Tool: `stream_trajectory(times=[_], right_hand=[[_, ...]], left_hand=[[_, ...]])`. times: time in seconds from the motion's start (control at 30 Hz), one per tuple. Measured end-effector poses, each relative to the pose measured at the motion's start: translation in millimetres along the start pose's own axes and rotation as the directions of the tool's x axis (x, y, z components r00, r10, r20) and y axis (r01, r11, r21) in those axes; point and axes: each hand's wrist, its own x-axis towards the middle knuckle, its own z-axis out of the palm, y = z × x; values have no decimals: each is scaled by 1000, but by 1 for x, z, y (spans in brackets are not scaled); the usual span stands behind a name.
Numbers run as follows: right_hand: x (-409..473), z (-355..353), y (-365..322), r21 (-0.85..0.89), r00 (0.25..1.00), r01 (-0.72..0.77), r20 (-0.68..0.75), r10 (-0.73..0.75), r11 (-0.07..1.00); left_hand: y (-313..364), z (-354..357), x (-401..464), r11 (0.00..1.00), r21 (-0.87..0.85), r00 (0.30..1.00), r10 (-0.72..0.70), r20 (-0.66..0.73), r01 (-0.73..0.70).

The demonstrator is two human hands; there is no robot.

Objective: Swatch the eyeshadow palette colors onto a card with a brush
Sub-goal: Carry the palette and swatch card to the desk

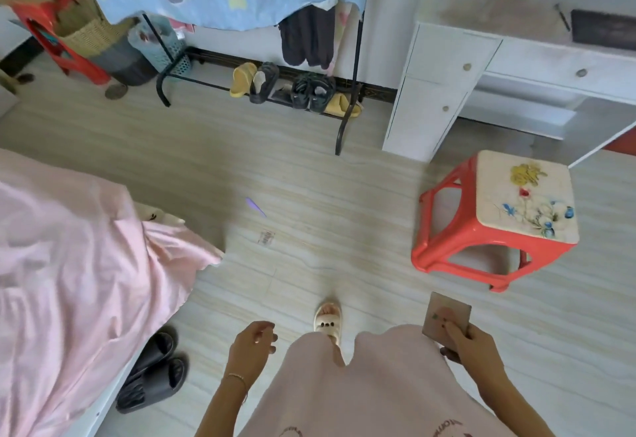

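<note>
We see one head view, looking down at a person standing on a pale wood-grain floor (309,168). The right hand (471,343), at the lower right of the frame, holds the eyeshadow palette (444,314): a flat, square, dusky-pink case. The grip is closed on it, with the thumb laid across the top face and the fingers curled beneath. The case is tilted, and its upper corner points toward the red stool (495,223) at the right of the frame.

The left hand (253,342), at the lower centre, holds nothing. Its fingers are loosely curled and its grip is relaxed. A thin bracelet circles the wrist.

Between the hands we see a pink garment and one foot in a pale slipper (328,319). A white desk (481,58) with drawers occupies the upper right of the frame. A bed with pink bedding (69,264) fills the left side, and dark slippers (155,371) lie beside it. A clothes rack (347,120) with shoes on its lower rail stands at the upper centre.
</note>
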Motion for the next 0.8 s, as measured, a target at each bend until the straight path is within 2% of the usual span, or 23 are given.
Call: stream_trajectory(times=[0.13,0.27,0.47,0.63,0.8], right_hand=[[27,20,-58,57,1000,1,-30,0,998],[55,22,-103,109,997,17,-76,-9,994],[107,15,-135,194,986,-60,-142,89,979],[169,-5,-172,268,974,-106,-165,154,958],[234,-36,-238,211,987,-55,-136,85,976]], left_hand=[[64,-23,64,992,89,995,84,52,-89],[125,-24,115,975,184,989,104,106,-122],[213,18,174,970,189,973,116,200,-154],[276,60,210,979,152,975,108,192,-138],[354,85,245,963,193,973,156,173,-189]])
